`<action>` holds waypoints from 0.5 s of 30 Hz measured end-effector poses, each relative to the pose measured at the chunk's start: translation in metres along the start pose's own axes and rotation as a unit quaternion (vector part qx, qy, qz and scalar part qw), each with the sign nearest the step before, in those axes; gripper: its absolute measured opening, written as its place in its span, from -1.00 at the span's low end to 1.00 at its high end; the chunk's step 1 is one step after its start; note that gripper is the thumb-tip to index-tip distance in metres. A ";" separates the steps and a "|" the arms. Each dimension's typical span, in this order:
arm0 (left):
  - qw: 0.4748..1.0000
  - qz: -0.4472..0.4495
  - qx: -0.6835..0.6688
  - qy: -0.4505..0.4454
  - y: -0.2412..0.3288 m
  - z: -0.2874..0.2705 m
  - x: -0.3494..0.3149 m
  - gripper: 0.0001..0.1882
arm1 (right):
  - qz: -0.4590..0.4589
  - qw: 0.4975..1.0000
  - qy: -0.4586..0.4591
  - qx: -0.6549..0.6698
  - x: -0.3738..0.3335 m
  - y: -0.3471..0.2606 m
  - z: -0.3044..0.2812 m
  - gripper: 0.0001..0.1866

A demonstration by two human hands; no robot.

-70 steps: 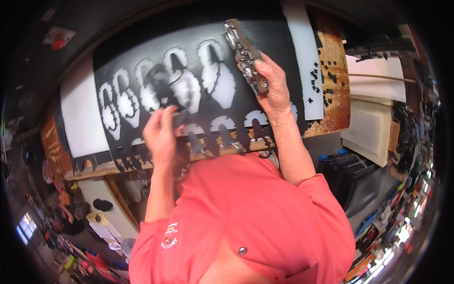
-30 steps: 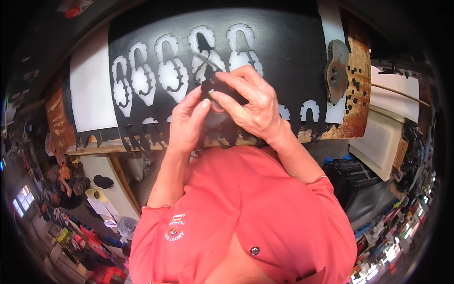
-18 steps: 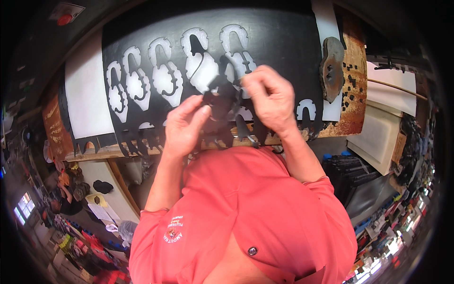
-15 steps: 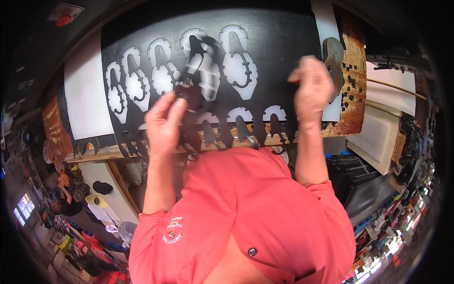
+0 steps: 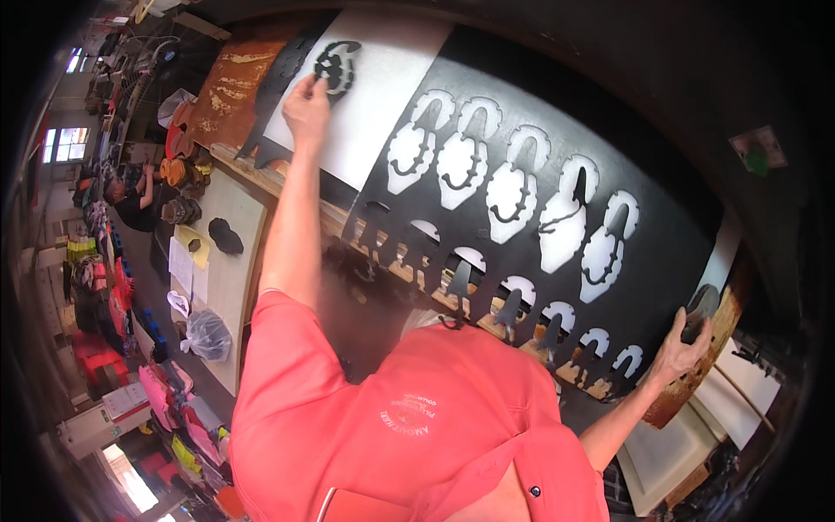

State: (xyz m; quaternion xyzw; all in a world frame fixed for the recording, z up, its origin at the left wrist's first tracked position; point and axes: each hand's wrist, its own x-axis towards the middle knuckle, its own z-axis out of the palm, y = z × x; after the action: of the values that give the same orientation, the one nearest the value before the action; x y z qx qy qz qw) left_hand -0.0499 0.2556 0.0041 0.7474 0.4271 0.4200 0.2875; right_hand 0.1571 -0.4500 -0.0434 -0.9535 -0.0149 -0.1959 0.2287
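Note:
Pinched in the fingers of my left hand [image 5: 308, 106] is a stack of black cut-out pieces [image 5: 337, 68] with notched edges. It is over the white board [image 5: 390, 87] at the left end of the work surface. My right hand [image 5: 681, 350], at the far right, has its fingers closed round the near end of a thick grey cutting die [image 5: 703, 302] with a curved outline. Between my hands spreads a black sheet [image 5: 557, 122], cut through with a row of shoe-part-shaped openings that show white beneath. Along its near edge hang narrow strips around further cut-outs.
A rusty metal plate [image 5: 233, 91] extends past the white board. On the left stands a side table [image 5: 248, 222] with papers and a plastic bag [image 5: 207, 335]. Beyond it a person [image 5: 139, 196] sits at work. A dark machine part with a green button [image 5: 755, 163] overhangs the far right.
The view has turned. My left hand has carried the black pieces off the black sheet to the white board at the left. My right hand has come to the grey die.

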 end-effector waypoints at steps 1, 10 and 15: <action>0.999 0.011 0.046 0.016 -0.011 -0.005 0.018 -0.63 | -0.007 1.000 -0.003 -0.023 0.002 0.003 -0.001 -0.26; 0.905 0.001 0.424 0.022 -0.074 -0.041 0.117 -0.38 | -0.039 0.997 -0.065 -0.029 0.000 0.006 -0.023 -0.19; 0.962 0.077 0.256 -0.062 -0.047 -0.003 0.067 -0.38 | -0.034 0.999 -0.030 0.025 -0.008 -0.002 -0.019 -0.23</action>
State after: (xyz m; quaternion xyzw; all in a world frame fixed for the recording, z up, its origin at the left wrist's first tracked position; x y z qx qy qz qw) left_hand -0.0523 0.3366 -0.0061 0.8510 0.4431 0.2705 0.0789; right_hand 0.1425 -0.4562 -0.0304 -0.9519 -0.0590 -0.1748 0.2448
